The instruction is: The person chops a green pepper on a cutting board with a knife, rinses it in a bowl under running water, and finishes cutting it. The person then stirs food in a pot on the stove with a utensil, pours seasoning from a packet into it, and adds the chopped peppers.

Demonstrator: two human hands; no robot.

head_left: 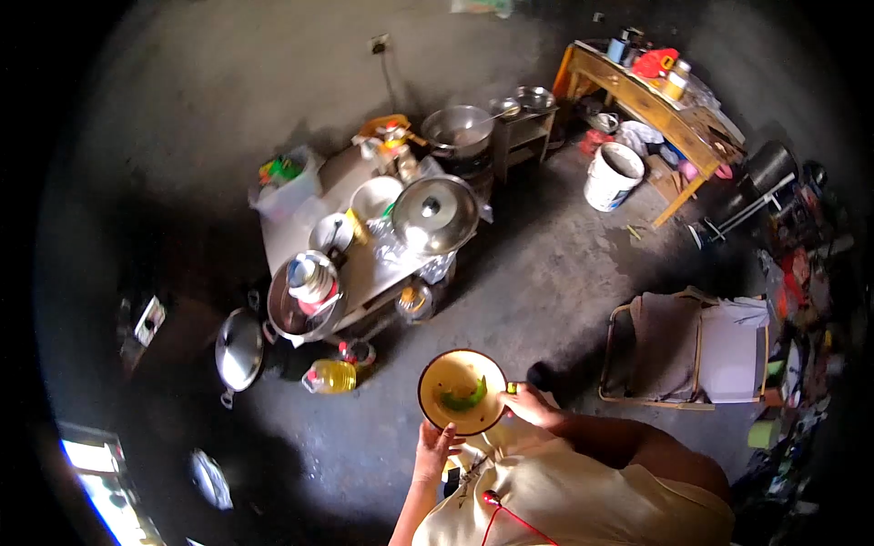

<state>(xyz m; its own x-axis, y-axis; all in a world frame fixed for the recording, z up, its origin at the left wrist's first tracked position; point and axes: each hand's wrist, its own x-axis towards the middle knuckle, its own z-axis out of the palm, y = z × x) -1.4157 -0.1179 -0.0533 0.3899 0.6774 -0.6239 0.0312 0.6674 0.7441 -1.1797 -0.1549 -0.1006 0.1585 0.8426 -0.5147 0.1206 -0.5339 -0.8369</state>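
Note:
A cream-coloured bowl with a dark rim is held level in front of my body. Inside it lie a curved green piece, perhaps a pepper, and several small dark bits. My left hand grips the near-left rim, thumb on top, other fingers partly hidden beneath. At the right side of the bowl, my right hand is closed on the rim, with something small and yellow-green by its fingers.
Ahead on the left stands a table with pots, bowls and a lidded pan. Oil bottles stand on the floor beside it. To the right are a white bucket, a wooden table and a folding chair.

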